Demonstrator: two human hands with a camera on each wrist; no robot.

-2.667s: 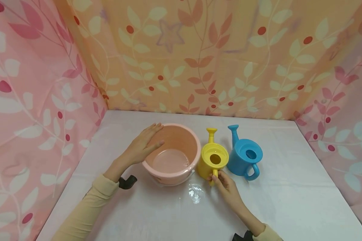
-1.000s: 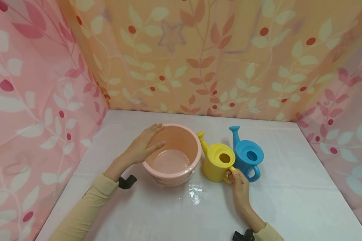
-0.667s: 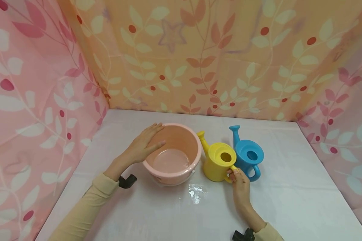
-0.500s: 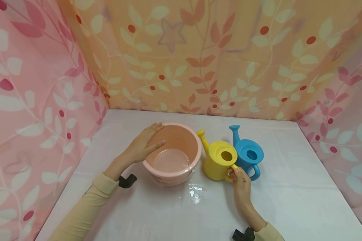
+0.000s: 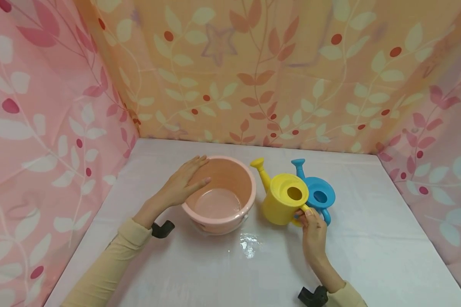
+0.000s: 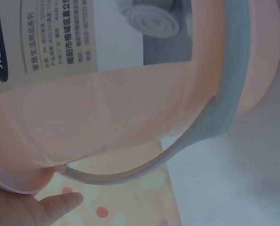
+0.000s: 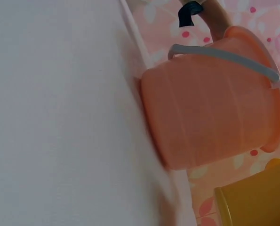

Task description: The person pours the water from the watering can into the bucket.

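My left hand [image 5: 180, 183] rests with extended fingers on the left rim of a pink bucket [image 5: 249, 189], the thumb reaching over the opening. The left wrist view shows the bucket's label [image 6: 50, 42] and grey handle [image 6: 234, 61]. By its handle, my right hand [image 5: 314, 232] grips a yellow watering can [image 5: 278, 207], raised a little off the table, its spout pointing away and left. Just behind it a blue watering can [image 5: 322, 192] stands on the table, partly hidden by the yellow one. In the right wrist view the yellow can's base appears at lower right.
A white-covered table [image 5: 376, 238] carries everything. Flowered cloth hangs at the back [image 5: 215, 85] and on both sides. A shiny wet-looking patch or glare [image 5: 249, 245] lies in front of the bucket. Each wrist wears a black mount [image 5: 162, 229].
The right hand has turned the yellow watering can so its spout points left, shifted it rightward and lifted it from the table. The left hand and bucket stay put.
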